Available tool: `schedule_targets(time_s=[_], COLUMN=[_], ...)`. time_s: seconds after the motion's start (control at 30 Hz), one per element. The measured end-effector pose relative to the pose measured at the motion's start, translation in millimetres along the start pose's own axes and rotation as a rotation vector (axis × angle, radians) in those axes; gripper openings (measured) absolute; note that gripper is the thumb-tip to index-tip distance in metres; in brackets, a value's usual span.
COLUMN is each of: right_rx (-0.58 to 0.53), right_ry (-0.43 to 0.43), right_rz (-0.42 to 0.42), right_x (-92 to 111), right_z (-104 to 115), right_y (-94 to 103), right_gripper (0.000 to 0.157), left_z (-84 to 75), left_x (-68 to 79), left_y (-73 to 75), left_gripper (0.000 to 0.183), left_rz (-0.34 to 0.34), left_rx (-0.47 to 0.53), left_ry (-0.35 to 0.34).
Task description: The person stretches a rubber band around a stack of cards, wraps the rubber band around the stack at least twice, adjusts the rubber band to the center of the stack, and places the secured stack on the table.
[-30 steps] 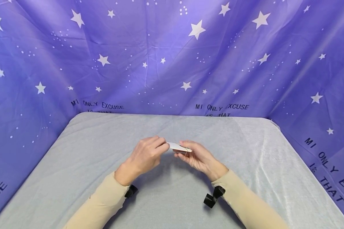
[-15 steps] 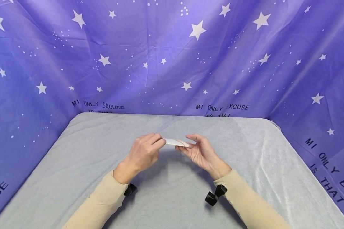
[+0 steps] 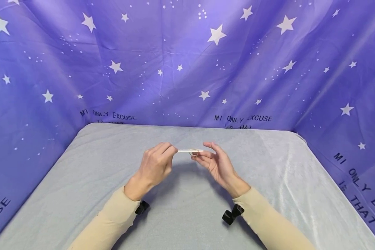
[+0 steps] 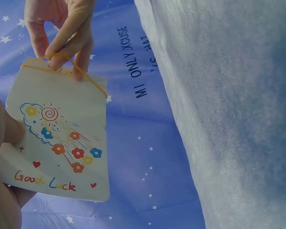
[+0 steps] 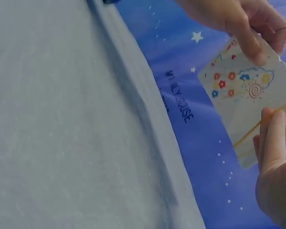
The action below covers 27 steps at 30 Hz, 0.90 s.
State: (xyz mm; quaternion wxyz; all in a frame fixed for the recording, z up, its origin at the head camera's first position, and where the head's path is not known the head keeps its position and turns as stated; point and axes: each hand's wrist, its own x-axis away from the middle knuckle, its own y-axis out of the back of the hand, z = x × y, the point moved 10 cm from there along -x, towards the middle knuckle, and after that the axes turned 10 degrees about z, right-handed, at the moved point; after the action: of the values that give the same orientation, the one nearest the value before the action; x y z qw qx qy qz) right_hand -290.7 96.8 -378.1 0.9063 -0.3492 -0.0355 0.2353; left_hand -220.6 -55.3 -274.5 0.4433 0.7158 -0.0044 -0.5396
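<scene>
In the head view my left hand [image 3: 156, 163] pinches one end of a thin white card [image 3: 184, 150], held almost edge-on above the table. Its printed face shows in the left wrist view: a card [image 4: 62, 143] with a sun, cloud, flowers and "Good Luck". A yellow-orange rubber band [image 4: 92, 82] runs slantwise across the far end. My right hand [image 3: 220, 166] is at that end, its fingers hooked round the band. The right wrist view has these right fingers [image 5: 275, 133] along the band, over the card's face. My right index finger stands raised, apart from the card.
A table [image 3: 187, 215] with a light grey cloth lies under both hands. Purple curtains [image 3: 162, 62] with white stars and printed words enclose its back and sides. A black wrist camera [image 3: 232, 214] sits on the right sleeve, another [image 3: 142, 207] on the left.
The card has turned from tilted to nearly edge-on and risen slightly. My right upper fingers have come off the card and spread, and part of the rubber band now stretches below it.
</scene>
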Motion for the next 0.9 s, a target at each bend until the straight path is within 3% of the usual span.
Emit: schedule_targets(time_s=[0.33, 0.63, 0.77, 0.9], right_rx=[0.198, 0.296, 0.334, 0.365], right_ry=[0.102, 0.024, 0.01, 0.0], right_rz=[-0.055, -0.106, -0.134, -0.163], right_x=[5.3, 6.6, 6.7, 6.8], right_z=[18.4, 14.5, 12.7, 10.4], right_y=[1.7, 8.1, 8.9, 11.5], right_gripper=[0.029, 0.026, 0.016, 0.017], left_z=[6.4, 3.2, 3.9, 6.9], left_x=[1.9, 2.5, 1.7, 1.8], left_y=[-2.6, 3.7, 6.8, 7.5], left_gripper=[0.015, 0.009, 0.008, 0.007], left_rz=[0.001, -0.076, -0.102, -0.113], left_rx=[0.014, 0.087, 0.133, 0.183], left_ry=[0.042, 0.007, 0.026, 0.053])
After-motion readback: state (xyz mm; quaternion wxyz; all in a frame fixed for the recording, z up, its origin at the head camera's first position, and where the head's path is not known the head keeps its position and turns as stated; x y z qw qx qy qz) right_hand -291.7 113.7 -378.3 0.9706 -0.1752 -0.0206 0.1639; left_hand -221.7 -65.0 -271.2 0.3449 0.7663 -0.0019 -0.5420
